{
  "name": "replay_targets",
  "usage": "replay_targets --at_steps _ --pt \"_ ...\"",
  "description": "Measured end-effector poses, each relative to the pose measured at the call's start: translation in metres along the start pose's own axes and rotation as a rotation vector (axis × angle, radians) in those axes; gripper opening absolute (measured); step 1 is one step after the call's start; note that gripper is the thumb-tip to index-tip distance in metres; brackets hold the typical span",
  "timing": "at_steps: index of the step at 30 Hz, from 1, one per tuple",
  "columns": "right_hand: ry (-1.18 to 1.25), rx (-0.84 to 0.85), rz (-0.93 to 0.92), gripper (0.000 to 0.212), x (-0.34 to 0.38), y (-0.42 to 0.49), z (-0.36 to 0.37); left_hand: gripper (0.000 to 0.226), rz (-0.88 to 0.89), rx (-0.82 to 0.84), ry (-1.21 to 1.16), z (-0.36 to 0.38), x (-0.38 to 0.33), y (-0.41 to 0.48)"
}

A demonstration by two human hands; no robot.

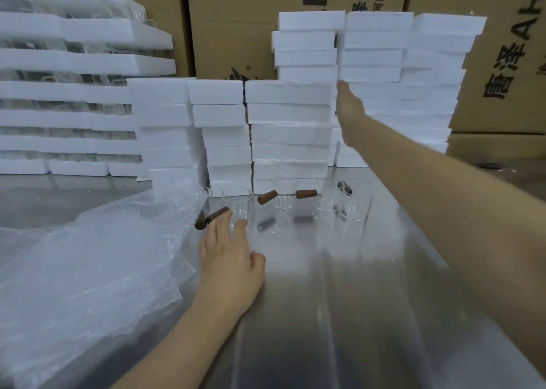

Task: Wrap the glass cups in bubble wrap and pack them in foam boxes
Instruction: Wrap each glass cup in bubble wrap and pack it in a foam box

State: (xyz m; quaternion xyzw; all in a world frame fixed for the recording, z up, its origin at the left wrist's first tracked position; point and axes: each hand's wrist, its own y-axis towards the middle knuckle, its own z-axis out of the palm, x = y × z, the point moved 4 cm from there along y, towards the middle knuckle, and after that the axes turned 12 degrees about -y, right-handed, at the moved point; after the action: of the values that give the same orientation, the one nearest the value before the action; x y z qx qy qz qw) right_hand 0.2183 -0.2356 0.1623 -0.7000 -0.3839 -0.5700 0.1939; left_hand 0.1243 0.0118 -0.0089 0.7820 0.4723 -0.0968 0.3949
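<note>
A brushed steel table runs up to uneven stacks of white foam boxes, with printed cardboard cartons behind. The glass cups, clear thin-walled cylinders with stubby brown handles, stand unwrapped in a loose row at the foot of the stacks. Crinkled bubble wrap lies heaped on the left.

The left hand hovers with fingers spread and straight, its tips just beside the nearest cup. The right hand reaches far toward the stacks, fingers extended and gripping nothing.

A box tugged from those crooked, light stacks could spill others onto the glass below. The right forearm, passing over the right-hand cups, could clip one, and slick steel would let it skid.
</note>
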Motion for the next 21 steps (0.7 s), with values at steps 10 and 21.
replay_targets --at_steps 10,21 --pt "-0.601 0.008 -0.474 0.025 -0.168 -0.131 -0.092 0.045 -0.061 0.076 -0.011 0.002 0.001 -0.002" --pt "-1.244 -0.262 -0.028 0.037 -0.182 -0.117 -0.136 0.046 0.059 -0.021 0.060 -0.022 -0.001 -0.005"
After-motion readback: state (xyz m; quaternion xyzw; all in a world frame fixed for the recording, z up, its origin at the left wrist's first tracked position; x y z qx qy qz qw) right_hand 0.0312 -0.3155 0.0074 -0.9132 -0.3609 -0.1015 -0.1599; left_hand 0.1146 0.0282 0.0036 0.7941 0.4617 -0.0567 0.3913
